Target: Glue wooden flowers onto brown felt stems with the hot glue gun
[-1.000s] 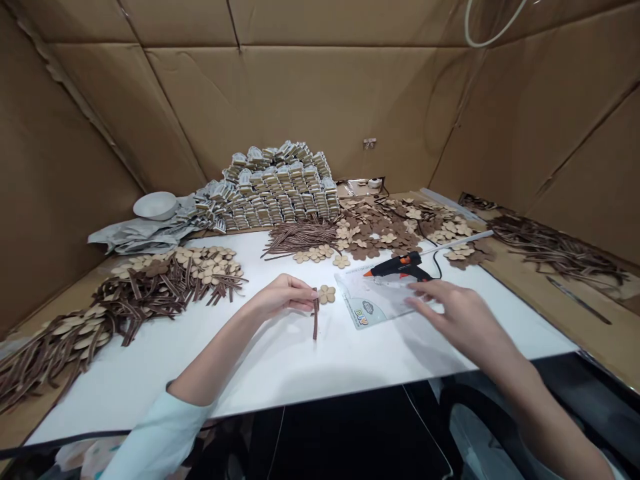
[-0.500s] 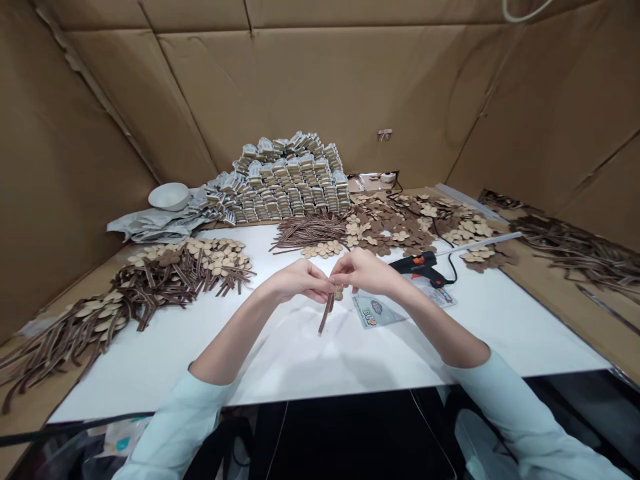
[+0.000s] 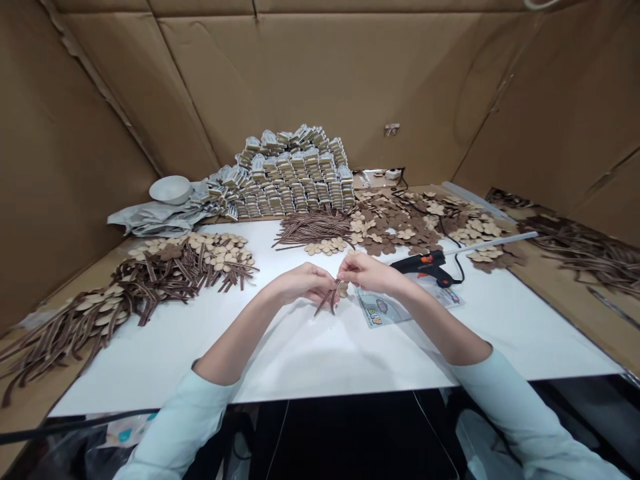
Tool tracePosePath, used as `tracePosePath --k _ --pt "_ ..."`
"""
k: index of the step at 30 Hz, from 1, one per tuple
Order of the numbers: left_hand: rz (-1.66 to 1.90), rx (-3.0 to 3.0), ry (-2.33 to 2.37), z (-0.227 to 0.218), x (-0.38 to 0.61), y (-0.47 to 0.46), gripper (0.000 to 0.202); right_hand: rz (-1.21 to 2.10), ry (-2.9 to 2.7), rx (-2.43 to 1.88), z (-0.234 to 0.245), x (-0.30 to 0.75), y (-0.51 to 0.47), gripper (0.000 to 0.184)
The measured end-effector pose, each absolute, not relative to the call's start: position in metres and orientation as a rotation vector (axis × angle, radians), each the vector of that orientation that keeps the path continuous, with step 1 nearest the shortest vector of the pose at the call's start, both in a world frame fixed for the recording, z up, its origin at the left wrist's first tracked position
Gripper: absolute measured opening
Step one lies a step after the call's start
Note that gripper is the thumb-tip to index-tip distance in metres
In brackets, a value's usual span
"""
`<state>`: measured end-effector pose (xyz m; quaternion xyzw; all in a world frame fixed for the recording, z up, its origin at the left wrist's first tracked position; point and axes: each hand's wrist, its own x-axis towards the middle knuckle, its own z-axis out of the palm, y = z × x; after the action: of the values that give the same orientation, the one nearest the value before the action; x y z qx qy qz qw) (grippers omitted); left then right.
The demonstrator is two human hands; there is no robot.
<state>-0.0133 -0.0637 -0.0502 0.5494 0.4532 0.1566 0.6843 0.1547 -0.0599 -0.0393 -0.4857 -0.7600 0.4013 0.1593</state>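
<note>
Over the white table my two hands meet, fingertips almost touching. My left hand (image 3: 309, 283) is closed on a brown ribbon (image 3: 326, 301) with pale stitched lines, whose two tails hang spread apart below the fingers. My right hand (image 3: 369, 272) pinches at the upper part of the same piece; the exact spot is partly covered by its fingers. Just under the right fingertips shows a small tan flower cutout (image 3: 343, 289), close against the ribbon. To the right, a black glue gun (image 3: 425, 265) with a long clear glue stick lies on a clear sheet (image 3: 383, 310) marked DIY.
Brown ribbons with tan flowers lie in a heap (image 3: 165, 273) on the left. At the back stand stacked small house-shaped pieces (image 3: 295, 177), a ribbon bundle (image 3: 313, 228) and loose flower cutouts (image 3: 400, 220). A white bowl (image 3: 171, 190) sits on bags; cardboard walls (image 3: 310, 73) surround the table.
The ribbon tails, hanging together before, now splay apart and sit higher. My right hand has shifted slightly right, and the flower shows more clearly. The view has moved a little.
</note>
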Motion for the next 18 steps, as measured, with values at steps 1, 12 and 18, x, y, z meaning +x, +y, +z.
tracePosePath --k 1,12,18 --pt "0.337 1.231 1.023 -0.052 -0.015 -0.063 0.024 1.145 -2.156 -1.391 -0.043 0.154 -0.059 0.011" --pt "0.229 1.214 1.087 -0.057 -0.017 -0.063 0.021 1.092 -2.075 -1.433 -0.064 0.15 -0.055 0.013" --pt "0.266 1.172 1.101 -0.063 -0.02 -0.059 0.022 1.065 -2.103 -1.494 -0.065 0.151 -0.052 0.014"
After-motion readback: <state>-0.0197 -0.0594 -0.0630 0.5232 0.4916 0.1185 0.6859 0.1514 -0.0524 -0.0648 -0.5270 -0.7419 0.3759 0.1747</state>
